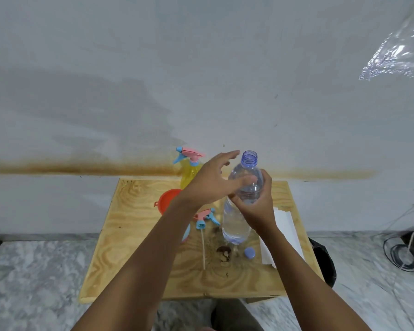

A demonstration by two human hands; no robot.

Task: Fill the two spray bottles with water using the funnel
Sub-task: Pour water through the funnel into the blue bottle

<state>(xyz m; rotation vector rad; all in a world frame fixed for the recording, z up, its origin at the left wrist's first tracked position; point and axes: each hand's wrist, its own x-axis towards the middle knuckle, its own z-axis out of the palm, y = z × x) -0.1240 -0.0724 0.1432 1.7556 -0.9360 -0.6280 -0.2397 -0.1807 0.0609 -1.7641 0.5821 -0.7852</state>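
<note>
Blue screw cap [249,253] lies on the plywood table [134,235] by the base of the clear plastic water bottle [236,225], uncapped, which the right hand [258,206] grips round its middle. The left hand [210,182] hovers beside the neck, fingers spread, holding nothing, half hiding the orange funnel [169,199] and yellow spray bottle [188,174] behind.

two spray heads [191,156] [204,217], one water bottle [236,225], one funnel [169,199].

The left hand [210,180] and wrist [185,203] partly hide the funnel [168,199] and yellow spray bottle [188,174].
</note>
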